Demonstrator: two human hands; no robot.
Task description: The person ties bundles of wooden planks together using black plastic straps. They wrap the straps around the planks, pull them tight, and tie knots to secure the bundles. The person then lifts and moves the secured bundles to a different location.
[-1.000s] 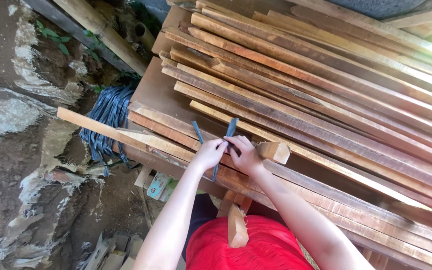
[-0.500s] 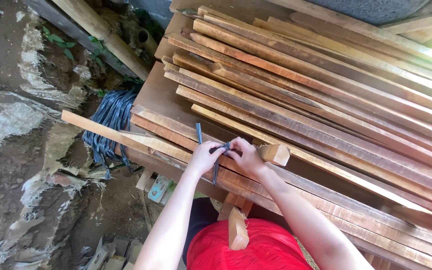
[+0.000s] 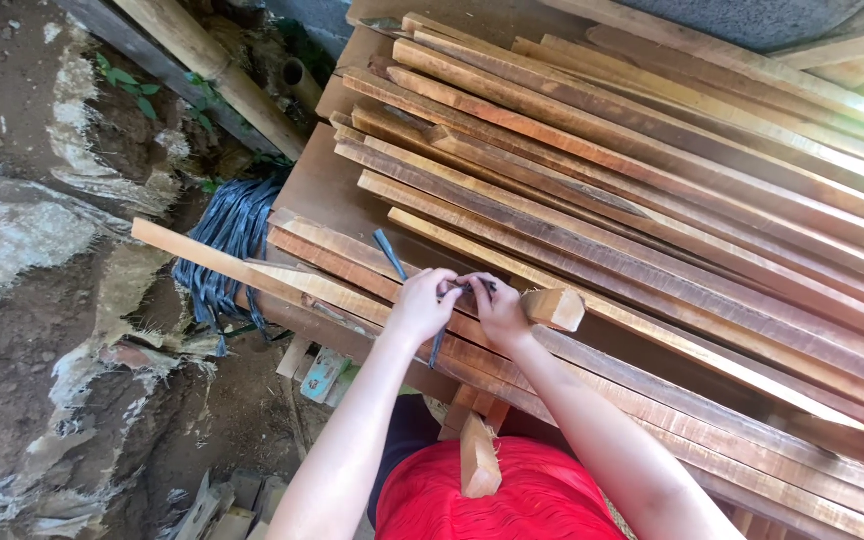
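My left hand [image 3: 420,305] and my right hand [image 3: 497,305] meet over a long bundle of wooden slats [image 3: 652,400] lying on the table's near edge. Both hands pinch a dark blue strap [image 3: 389,252] that wraps around the bundle; one end sticks up past my left hand and another hangs down between the hands. A short wooden block [image 3: 554,307] rests just right of my right hand. A wide stack of long wooden slats [image 3: 652,200] fills the table behind.
A bunch of dark blue straps [image 3: 227,240] hangs off the table's left end. A bamboo pole [image 3: 207,65] and rocky dirt ground [image 3: 32,300] lie to the left. A wooden piece [image 3: 477,460] stands against my red garment [image 3: 512,500].
My hands have stayed on the strap while their fingers shifted slightly closer together. The view has drifted a little; the slats have not moved.
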